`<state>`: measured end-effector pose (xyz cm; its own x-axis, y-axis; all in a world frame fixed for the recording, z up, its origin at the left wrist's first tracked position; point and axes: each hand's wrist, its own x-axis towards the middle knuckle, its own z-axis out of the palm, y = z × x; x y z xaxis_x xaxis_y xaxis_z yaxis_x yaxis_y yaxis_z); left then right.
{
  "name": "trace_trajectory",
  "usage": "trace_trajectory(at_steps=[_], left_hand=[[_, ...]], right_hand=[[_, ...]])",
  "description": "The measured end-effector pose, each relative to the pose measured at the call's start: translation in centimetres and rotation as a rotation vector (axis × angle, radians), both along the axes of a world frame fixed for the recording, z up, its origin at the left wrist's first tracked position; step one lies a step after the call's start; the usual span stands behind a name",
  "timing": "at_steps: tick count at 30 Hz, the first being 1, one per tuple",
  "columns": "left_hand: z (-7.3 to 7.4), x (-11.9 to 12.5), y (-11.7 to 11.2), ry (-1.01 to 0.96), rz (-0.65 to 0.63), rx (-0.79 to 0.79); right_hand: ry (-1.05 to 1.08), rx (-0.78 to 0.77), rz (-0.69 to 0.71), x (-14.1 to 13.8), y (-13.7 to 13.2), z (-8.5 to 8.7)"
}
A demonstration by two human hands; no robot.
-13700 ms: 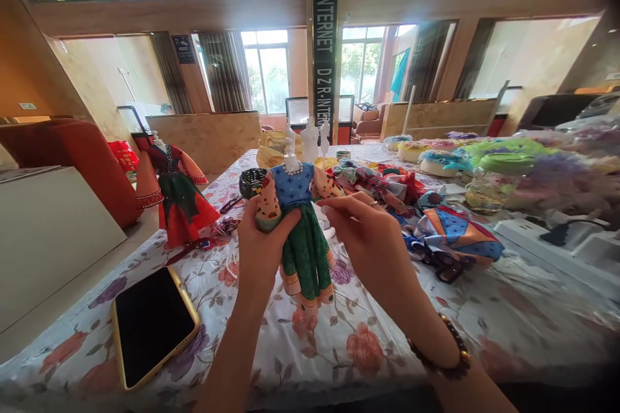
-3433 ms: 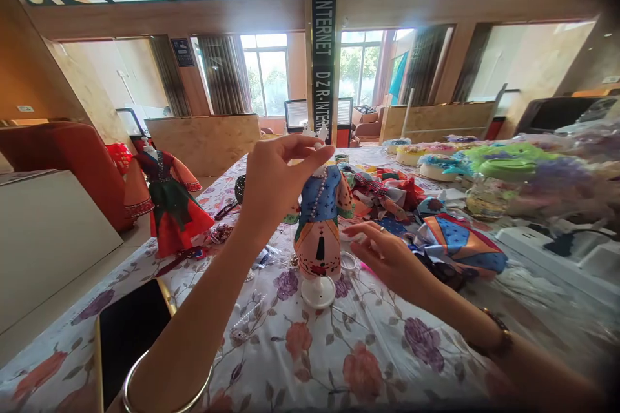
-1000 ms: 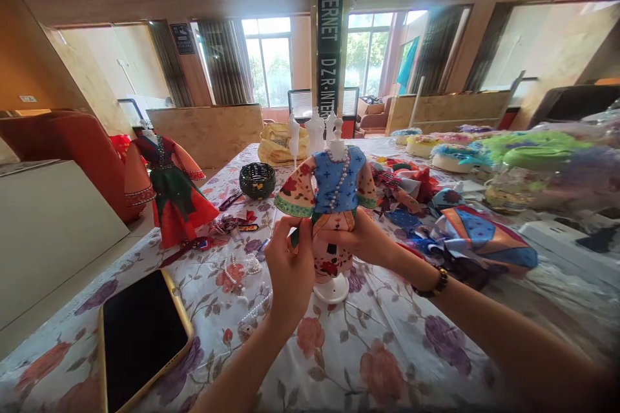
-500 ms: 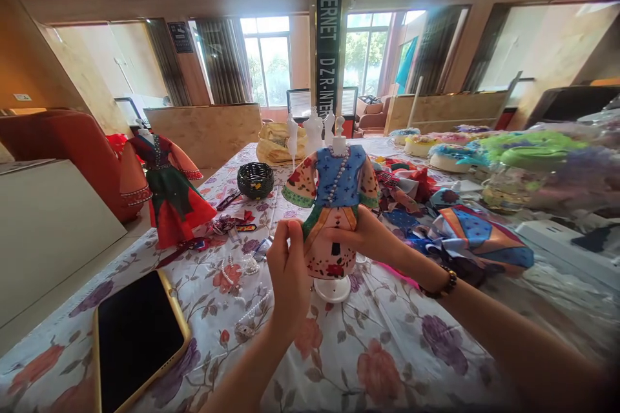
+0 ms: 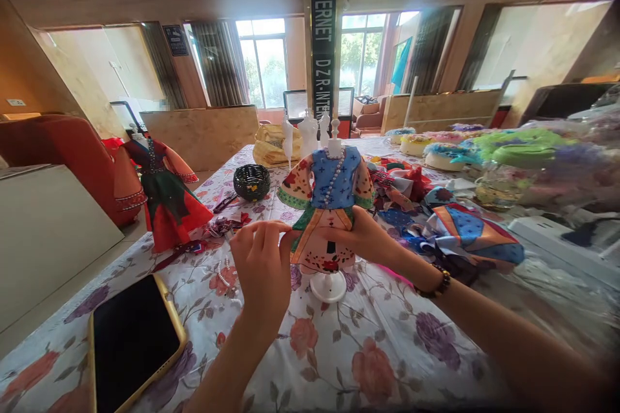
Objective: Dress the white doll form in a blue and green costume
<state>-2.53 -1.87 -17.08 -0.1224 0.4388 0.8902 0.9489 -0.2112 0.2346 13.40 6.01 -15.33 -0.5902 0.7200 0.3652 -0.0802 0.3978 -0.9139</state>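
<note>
A small doll dress [image 5: 333, 184] with a blue bodice, patterned wide sleeves and a diagonal row of pearls hangs on a white mini mannequin [image 5: 328, 287] with a round base. Its skirt is pale with floral print and has green and orange panels. At the skirt's left edge, my left hand [image 5: 264, 264] pinches the green panel and draws it outward. My right hand [image 5: 371, 235] grips the dress at the waist from the right, its thumb across the front; its other fingers are hidden behind.
A phone [image 5: 135, 342] lies at the front left. A red and green doll dress [image 5: 169, 193] stands at the left, near a black woven basket [image 5: 251, 182]. Fabric pieces [image 5: 477, 235] are heaped at the right. Bare white mannequins [image 5: 308, 132] stand behind.
My left hand has moved left and turned, pulling the skirt's green and orange panel out to the side. My right hand keeps its hold at the waist. The view has shifted slightly.
</note>
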Motion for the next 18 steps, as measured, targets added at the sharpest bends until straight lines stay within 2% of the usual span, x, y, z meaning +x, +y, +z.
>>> trace_trajectory(at_steps=[4, 6, 10, 12, 14, 18], left_hand=[[0.5, -0.9, 0.1, -0.050, 0.009, -0.035], [0.7, -1.0, 0.1, -0.152, -0.080, -0.104], [0.9, -0.7, 0.3, -0.476, -0.359, -0.297], [1.0, -0.4, 0.5, -0.631, -0.475, -0.343], [1.1, -0.2, 0.7, -0.738, -0.552, -0.348], [1.2, -0.2, 1.0, -0.868, -0.623, -0.363]], right_hand=[[-0.001, -0.029, -0.001, 0.0, 0.0, 0.0], [-0.005, -0.028, -0.009, 0.0, 0.0, 0.1], [-0.036, -0.008, -0.030, -0.1, 0.0, 0.2], [-0.052, 0.014, -0.029, 0.0, 0.0, 0.3], [-0.063, 0.045, -0.040, 0.1, -0.1, 0.3], [-0.056, 0.106, -0.056, 0.7, -0.2, -0.3]])
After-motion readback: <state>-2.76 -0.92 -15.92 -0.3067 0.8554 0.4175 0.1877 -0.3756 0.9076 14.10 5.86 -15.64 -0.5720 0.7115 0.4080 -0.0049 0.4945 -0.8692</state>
